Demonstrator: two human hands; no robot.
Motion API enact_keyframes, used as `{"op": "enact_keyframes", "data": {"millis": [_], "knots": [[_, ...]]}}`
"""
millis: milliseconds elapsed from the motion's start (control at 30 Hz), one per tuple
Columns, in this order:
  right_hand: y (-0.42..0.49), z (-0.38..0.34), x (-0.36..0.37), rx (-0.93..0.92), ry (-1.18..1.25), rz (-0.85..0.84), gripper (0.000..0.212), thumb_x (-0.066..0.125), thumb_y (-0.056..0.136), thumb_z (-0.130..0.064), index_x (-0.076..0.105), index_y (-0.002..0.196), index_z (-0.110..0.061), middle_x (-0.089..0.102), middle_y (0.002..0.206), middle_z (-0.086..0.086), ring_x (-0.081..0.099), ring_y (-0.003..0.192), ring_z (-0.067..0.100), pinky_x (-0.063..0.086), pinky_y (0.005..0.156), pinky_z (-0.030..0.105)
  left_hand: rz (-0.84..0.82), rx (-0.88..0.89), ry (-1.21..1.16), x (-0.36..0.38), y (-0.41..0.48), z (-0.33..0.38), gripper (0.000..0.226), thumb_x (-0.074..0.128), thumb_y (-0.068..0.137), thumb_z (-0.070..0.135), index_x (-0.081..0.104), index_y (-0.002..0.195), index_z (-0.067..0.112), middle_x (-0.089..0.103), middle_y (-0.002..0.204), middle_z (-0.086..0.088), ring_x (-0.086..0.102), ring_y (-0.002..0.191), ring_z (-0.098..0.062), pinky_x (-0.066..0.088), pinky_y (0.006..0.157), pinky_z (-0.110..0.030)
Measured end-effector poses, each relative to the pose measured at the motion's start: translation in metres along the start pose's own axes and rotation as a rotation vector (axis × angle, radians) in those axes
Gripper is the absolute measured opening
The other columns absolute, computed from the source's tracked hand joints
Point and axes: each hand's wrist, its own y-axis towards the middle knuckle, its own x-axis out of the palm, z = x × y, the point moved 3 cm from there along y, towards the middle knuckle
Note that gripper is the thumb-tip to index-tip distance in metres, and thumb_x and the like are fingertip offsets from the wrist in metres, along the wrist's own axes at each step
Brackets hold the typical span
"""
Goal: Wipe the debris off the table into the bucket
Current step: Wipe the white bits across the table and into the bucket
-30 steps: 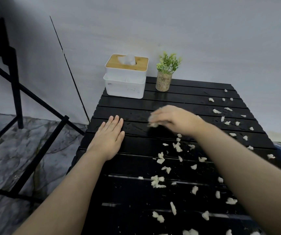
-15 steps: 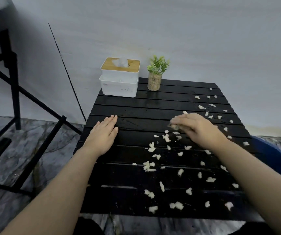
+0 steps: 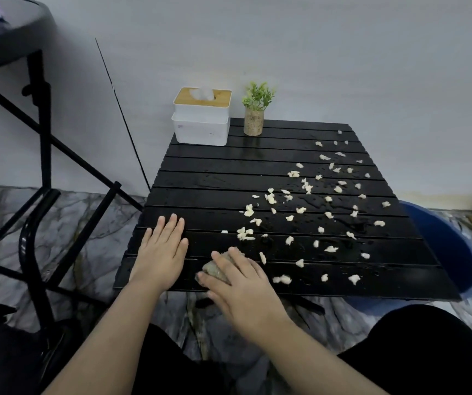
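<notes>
Black table (image 3: 215, 178): right hand (image 3: 240, 283) pulled back to near edge, gripping cloth (image 3: 215, 270)

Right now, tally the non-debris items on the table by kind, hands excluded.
Tissue box: 1
Potted plant: 1
Rag, under the right hand: 1
Total: 3

No legible text anywhere.
</notes>
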Motion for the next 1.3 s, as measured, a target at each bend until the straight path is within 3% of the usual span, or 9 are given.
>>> {"op": "enact_keyframes", "data": {"millis": [200,300,400,500,600,733,867,1067,1300], "knots": [[0.024,0.098,-0.003,0.179,0.019,0.08,0.028,0.045,0.085,-0.015,0.067,0.102,-0.024,0.069,0.111,0.012,0.061,0.105,0.036,0.046,0.097,0.051,-0.007,-0.004,0.022,0.001,0.002,0.0,0.051,0.015,0.098,0.036,0.005,0.146,0.023,-0.002,0.158,0.006,-0.011,0.144,-0.011,-0.008,0.117,-0.032],[0.035,0.119,-0.03,0.376,0.111,0.164,0.023,0.045,0.09,-0.019,0.062,0.105,-0.023,0.066,0.112,0.014,0.058,0.109,0.032,0.045,0.097,0.039,-0.002,0.0,0.031,0.002,0.002,0.0,0.051,0.015,0.098,0.036,0.004,0.146,0.023,-0.002,0.158,0.007,-0.011,0.144,-0.011,-0.008,0.117,-0.032],[0.036,0.069,-0.03,0.173,0.202,0.134,0.022,0.047,0.089,-0.015,0.064,0.103,-0.019,0.067,0.102,0.007,0.061,0.093,0.027,0.052,0.085,0.044,-0.007,-0.002,0.029,0.002,0.003,-0.001,0.051,0.015,0.098,0.036,0.004,0.146,0.023,-0.002,0.158,0.007,-0.011,0.144,-0.01,-0.008,0.117,-0.031],[0.007,0.03,-0.007,0.049,0.028,0.024,0.029,0.043,0.087,-0.036,0.054,0.114,-0.033,0.062,0.124,0.003,0.056,0.116,0.029,0.048,0.094,0.05,-0.007,0.001,0.031,0.002,0.003,-0.001,0.051,0.015,0.098,0.036,0.004,0.146,0.023,-0.002,0.158,0.007,-0.011,0.144,-0.01,-0.009,0.117,-0.031],[0.005,0.063,-0.007,0.119,0.003,0.068,0.031,0.047,0.084,-0.031,0.056,0.113,-0.033,0.063,0.125,0.007,0.056,0.116,0.036,0.046,0.092,0.057,-0.008,-0.002,0.021,0.002,0.003,-0.001,0.051,0.016,0.098,0.036,0.006,0.147,0.023,-0.001,0.158,0.007,-0.01,0.144,-0.01,-0.008,0.117,-0.031],[0.025,0.123,-0.022,0.275,0.064,0.194,0.026,0.051,0.086,-0.004,0.065,0.106,-0.01,0.066,0.109,0.018,0.059,0.106,0.039,0.047,0.092,0.054,0.01,0.01,0.004,-0.003,0.017,0.001,0.051,0.018,0.098,0.035,0.01,0.146,0.023,0.003,0.158,0.007,-0.003,0.146,-0.012,-0.002,0.118,-0.033],[0.057,0.079,-0.015,0.234,0.119,0.248,0.031,0.058,0.084,0.002,0.063,0.114,-0.007,0.059,0.122,0.022,0.053,0.115,0.039,0.042,0.1,0.052,-0.021,0.04,-0.007,-0.01,0.055,0.007,0.05,0.021,0.098,0.032,0.012,0.146,0.02,0.006,0.158,0.005,0.001,0.146,-0.015,0.0,0.119,-0.034],[0.063,0.018,0.019,0.109,-0.072,0.014,0.038,0.037,0.085,-0.039,0.06,0.115,-0.034,0.057,0.132,0.003,0.05,0.124,0.031,0.041,0.096,0.052,-0.05,0.048,0.081,-0.001,0.076,-0.001,0.051,0.018,0.098,0.033,0.007,0.147,0.019,0.003,0.158,0.003,-0.004,0.146,-0.017,-0.002,0.119,-0.037],[0.099,0.109,0.016,0.178,-0.142,0.058,0.03,0.048,0.087,-0.026,0.066,0.11,-0.028,0.063,0.123,0.012,0.057,0.112,0.039,0.05,0.081,0.055,-0.032,0.057,0.064,0.002,0.074,-0.003,0.052,0.018,0.098,0.034,0.005,0.147,0.022,-0.001,0.158,0.005,-0.008,0.145,-0.014,-0.005,0.118,-0.035]]}}
